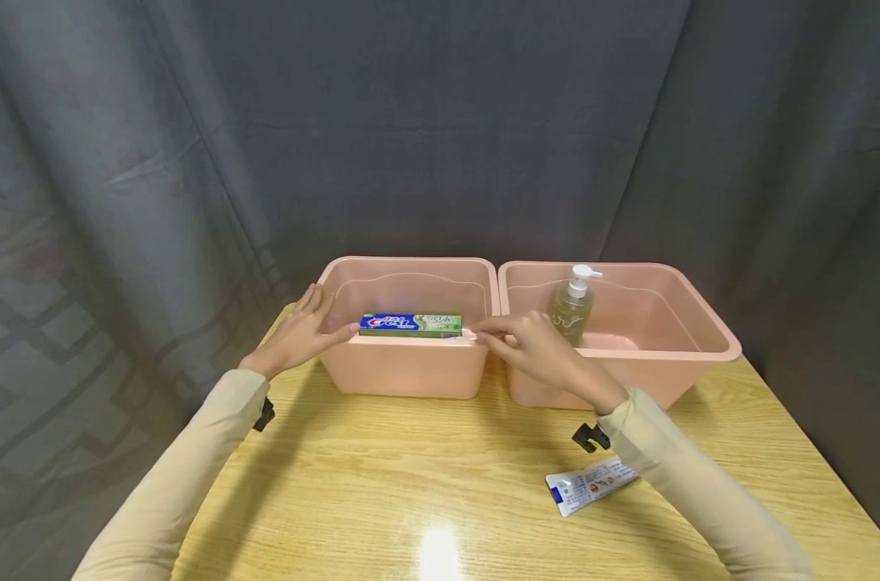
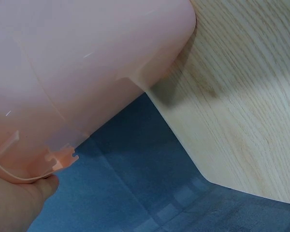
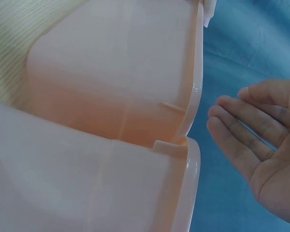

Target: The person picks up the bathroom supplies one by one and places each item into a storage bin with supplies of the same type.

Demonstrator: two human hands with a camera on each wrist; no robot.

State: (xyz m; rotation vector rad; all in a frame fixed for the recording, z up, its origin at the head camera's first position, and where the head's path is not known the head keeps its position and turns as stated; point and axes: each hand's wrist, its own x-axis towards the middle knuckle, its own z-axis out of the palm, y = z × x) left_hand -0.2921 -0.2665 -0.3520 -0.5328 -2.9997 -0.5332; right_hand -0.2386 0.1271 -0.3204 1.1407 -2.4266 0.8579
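Note:
My left hand point(image 1: 295, 332) is at the left corner of a pink plastic bin point(image 1: 404, 369), fingers spread over its rim and the thumb reaching along the front rim. Inside that bin, close behind the front wall, lies a blue, white and green Crest toothpaste box point(image 1: 409, 325); its lower part is hidden. The tip of my left thumb overlaps the box's left end in the head view. Over the inner front corners of the two bins is my right hand point(image 1: 530, 345). In the right wrist view its fingers point(image 3: 253, 121) are loosely bent beside the rims, holding nothing.
A second pink bin point(image 1: 690, 315) stands close to the right of the first. It contains a greenish bottle point(image 1: 571, 316) with a white pump. On the wooden table point(image 1: 382, 468), a white and blue tube point(image 1: 592, 486) lies by my right sleeve. Grey curtains point(image 1: 440, 121) hang behind.

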